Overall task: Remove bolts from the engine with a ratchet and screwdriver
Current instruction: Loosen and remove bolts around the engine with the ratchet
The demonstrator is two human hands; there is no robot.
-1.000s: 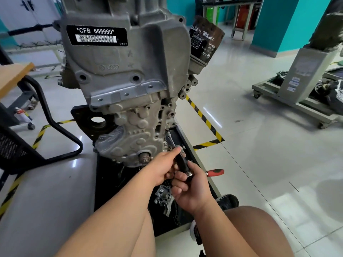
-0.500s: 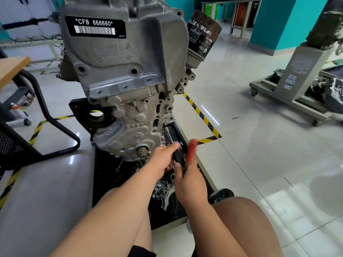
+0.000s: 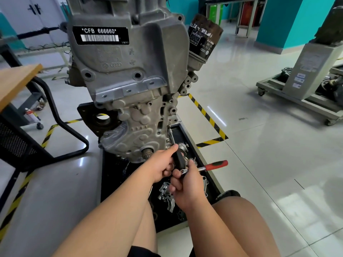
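One back-and-forth swing of the ratchet is just finishing: its red handle, pointing upward beside the engine half a second ago, is again projecting to the right, as it was a second ago. This stroke and return suggests that the bolt is being backed out by degrees and is not yet free. The bolt itself, low on the engine's right flank, is lying too small and shadowed to make out. The left hand is wrapping fingers and thumb round the black grip of the screwdriver, whose thin steel shaft is running up to the casting. The right hand, fingers curled, is pinching the ratchet's chromed head at the butt of that grip, leaving the red handle free. The engine is standing upright over a black tray on the floor. It is showing rough, matt grey cast metal, studded with round bosses and open threaded holes, and is carrying a glossy black barcode label. A cylindrical oil filter, dark and scuffed, is jutting from its upper right. Bright, angular cast parts are lying loose in the tray beneath the wrists.
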